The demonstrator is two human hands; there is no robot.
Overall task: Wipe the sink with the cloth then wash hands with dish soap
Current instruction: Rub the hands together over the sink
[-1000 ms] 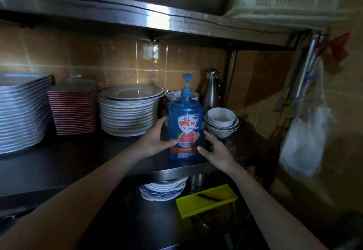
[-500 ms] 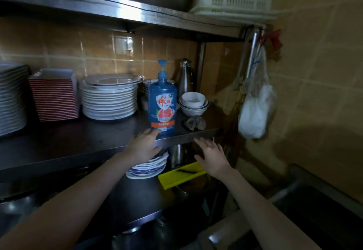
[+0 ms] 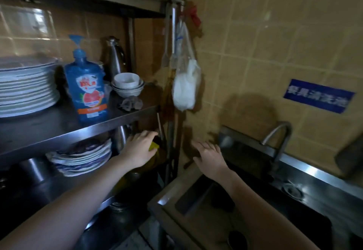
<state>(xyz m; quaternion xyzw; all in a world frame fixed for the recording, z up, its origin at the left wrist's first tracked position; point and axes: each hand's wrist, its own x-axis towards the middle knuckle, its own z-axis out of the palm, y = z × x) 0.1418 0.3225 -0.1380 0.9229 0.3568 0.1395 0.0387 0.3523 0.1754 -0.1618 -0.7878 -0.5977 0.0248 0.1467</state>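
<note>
L hand (image 3: 140,149) reaches under the middle shelf (image 3: 78,133), fingers fairly straight and close together, lying over a yellow thing (image 3: 154,146). R hand (image 3: 211,156) hovers spread, holding nothing, above the left corner of the sink (image 3: 314,173). Dish soap (image 3: 87,90) stands upright near the shelf's front edge, untouched.

My read: they need smth to wipe w/. The crumpled grey rag (image 3: 130,103) just right of the bottle is prob. the cloth. Lift it clear w/o nudging the bowls (image 3: 128,84) behind it, then wipe the basin walls down toward the drain.

Hard to make out:
- whether the L hand actually touches the yellow thing, mostly hidden beneath it
- what that thing is
- the basin floor — too dark
- any handle on the faucet (image 3: 279,137)

Whole view is motion-blurred.
</note>
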